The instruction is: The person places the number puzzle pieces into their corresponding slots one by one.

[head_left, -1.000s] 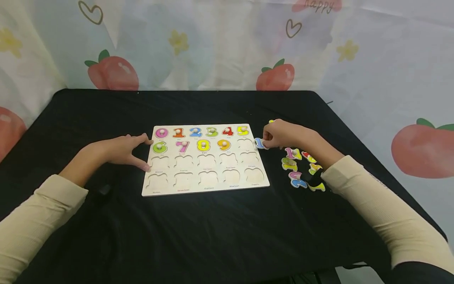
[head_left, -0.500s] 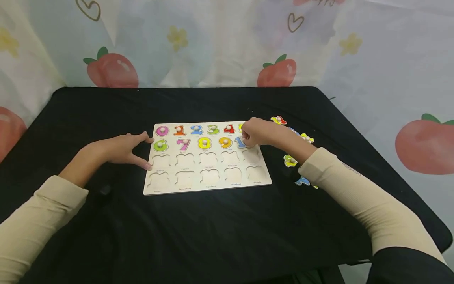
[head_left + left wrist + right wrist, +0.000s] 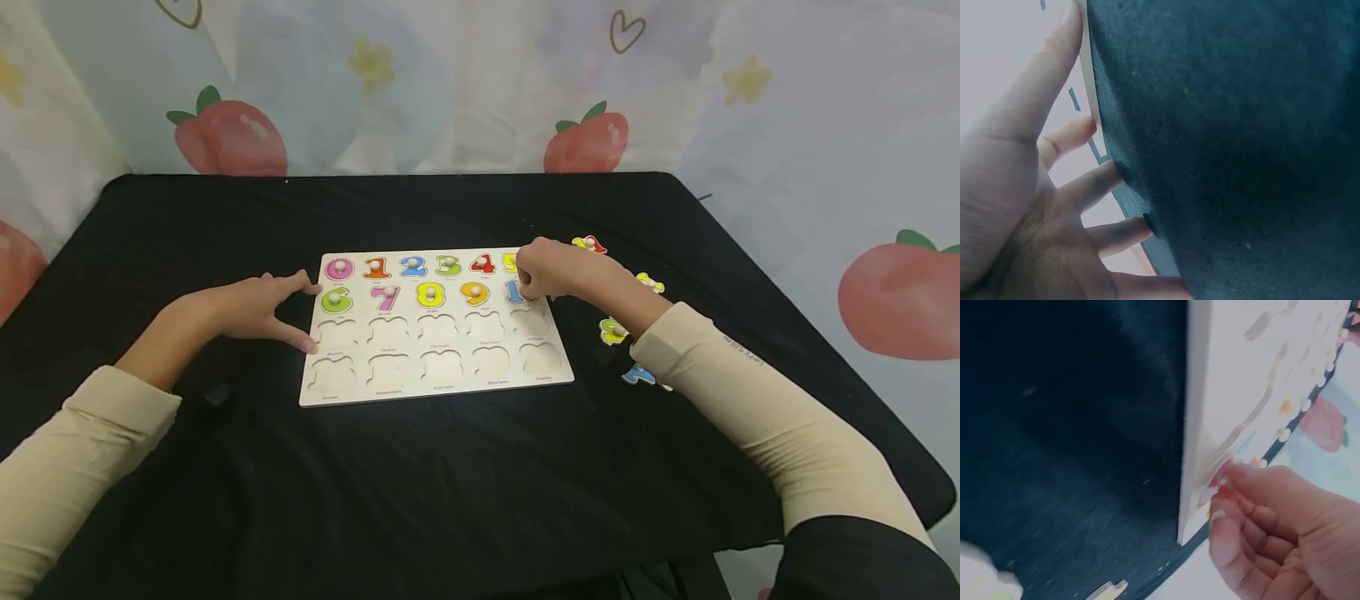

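A white wooden number puzzle board (image 3: 362, 333) lies on the black cloth. Knobbed pieces 0 to 9 fill its two upper rows, such as the pink 7 (image 3: 385, 297). At the right end of the second row my right hand (image 3: 555, 268) pinches the number 10 puzzle piece, whose blue digit 1 (image 3: 513, 292) shows beside the fingers. The right wrist view has its pink part (image 3: 1220, 473) at the thumb and index fingertips, over the recess. My left hand (image 3: 247, 308) has thumb and fingers spread, with fingertips at the board's left edge.
Several loose number pieces lie right of the board, partly hidden by the right forearm: a yellow-and-red one (image 3: 589, 244), a green one (image 3: 613, 332) and a blue one (image 3: 639, 375). The board's two lower rows show bare recesses. A peach-printed curtain (image 3: 465, 92) hangs behind the table.
My right hand has carried the number 10 piece left from beside the board to its second-row recess. The left hand stays at the board's edge. The head view has tilted slightly.
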A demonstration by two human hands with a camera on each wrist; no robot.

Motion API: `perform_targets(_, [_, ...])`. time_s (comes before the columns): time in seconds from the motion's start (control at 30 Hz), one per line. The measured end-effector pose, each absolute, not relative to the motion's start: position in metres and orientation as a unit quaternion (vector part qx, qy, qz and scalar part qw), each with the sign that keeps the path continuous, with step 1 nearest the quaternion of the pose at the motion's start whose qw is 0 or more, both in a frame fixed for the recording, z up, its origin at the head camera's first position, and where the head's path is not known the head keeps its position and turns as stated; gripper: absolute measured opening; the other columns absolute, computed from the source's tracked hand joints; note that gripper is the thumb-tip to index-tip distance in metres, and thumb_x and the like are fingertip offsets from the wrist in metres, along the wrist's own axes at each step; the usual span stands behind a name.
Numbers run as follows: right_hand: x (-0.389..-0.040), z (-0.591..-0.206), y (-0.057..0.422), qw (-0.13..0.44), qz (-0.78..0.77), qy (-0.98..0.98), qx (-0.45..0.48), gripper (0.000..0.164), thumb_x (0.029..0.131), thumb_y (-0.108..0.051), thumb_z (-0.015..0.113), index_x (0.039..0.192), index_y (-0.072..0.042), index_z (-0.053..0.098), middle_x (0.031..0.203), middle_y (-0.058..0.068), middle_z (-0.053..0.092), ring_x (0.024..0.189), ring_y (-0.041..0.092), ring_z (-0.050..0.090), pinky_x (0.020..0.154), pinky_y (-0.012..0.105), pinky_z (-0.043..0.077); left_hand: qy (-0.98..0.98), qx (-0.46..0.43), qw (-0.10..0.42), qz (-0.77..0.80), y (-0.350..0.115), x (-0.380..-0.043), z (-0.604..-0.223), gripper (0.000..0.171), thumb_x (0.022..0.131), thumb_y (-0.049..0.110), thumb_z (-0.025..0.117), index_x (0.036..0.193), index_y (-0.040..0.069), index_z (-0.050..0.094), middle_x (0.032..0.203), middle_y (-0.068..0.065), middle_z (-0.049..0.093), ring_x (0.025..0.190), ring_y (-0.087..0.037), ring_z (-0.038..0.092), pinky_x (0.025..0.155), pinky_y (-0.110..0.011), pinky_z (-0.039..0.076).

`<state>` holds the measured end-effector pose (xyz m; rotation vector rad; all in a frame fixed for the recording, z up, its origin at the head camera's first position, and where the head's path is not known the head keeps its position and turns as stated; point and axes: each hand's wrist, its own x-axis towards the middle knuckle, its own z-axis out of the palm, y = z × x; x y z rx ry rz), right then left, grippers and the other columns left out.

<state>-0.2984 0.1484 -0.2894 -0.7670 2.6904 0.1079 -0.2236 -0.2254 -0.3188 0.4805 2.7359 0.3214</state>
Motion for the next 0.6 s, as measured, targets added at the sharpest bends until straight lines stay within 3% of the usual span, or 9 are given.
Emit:
perform_targets(0.17, [-0.296,-0.288,0.162,0.170,0.004,0.946,-0.277,0.015,0.089,-0.018,0.066,0.094,-0.004,0.066,0.081,0.006,0.060,0.064,0.018,0.059,0.061,0.027,0.050,0.962,0.169,0.180,0.113,-0.226,-0.223,-0.321,0.103,0.063,0.066,0.073,0.139,0.006,0.036,0.141,-0.033,0.030,0.122,-0.056,0.027,0.090,-0.066,0.032])
perform_targets(0.27, [-0.290,-0.283,0.180,0.158,0.025,0.943,-0.291,0.009,0.090,-0.013,0.062,0.086,-0.005,0.063,0.072,0.003,0.054,0.059,0.016,0.051,0.058,0.027,0.044,0.962,0.173,0.179,0.112,-0.224,-0.224,-0.321,0.103,0.063,0.068,0.072,0.138,0.007,0.036,0.139,-0.032,0.033,0.120,-0.054,0.030,0.089,-0.064,0.034])
perform_targets(0.37, [-0.283,-0.276,0.202,0.160,0.065,0.938,-0.299,0.022,0.087,0.000,0.055,0.067,-0.008,0.055,0.057,-0.001,0.041,0.052,0.013,0.038,0.053,0.027,0.033,0.963,0.173,0.174,0.107,-0.224,-0.225,-0.319,0.102,0.062,0.067,0.072,0.137,0.007,0.037,0.137,-0.030,0.036,0.117,-0.052,0.033,0.087,-0.063,0.037])
perform_targets(0.5, [-0.277,-0.268,0.228,0.195,0.080,0.944,-0.255,0.023,0.084,0.006,0.055,0.064,-0.007,0.058,0.055,-0.002,0.042,0.050,0.013,0.039,0.052,0.028,0.034,0.964,0.171,0.173,0.104,-0.225,-0.224,-0.317,0.102,0.061,0.066,0.074,0.136,0.006,0.038,0.135,-0.030,0.038,0.115,-0.051,0.036,0.086,-0.061,0.038])
perform_targets(0.6, [-0.277,-0.264,0.245,0.210,0.081,0.951,-0.211,0.017,0.085,0.004,0.055,0.071,-0.003,0.062,0.058,0.000,0.046,0.052,0.014,0.044,0.053,0.029,0.036,0.964,0.172,0.175,0.105,-0.225,-0.224,-0.317,0.102,0.062,0.066,0.073,0.136,0.006,0.037,0.136,-0.031,0.037,0.115,-0.050,0.036,0.086,-0.062,0.038])
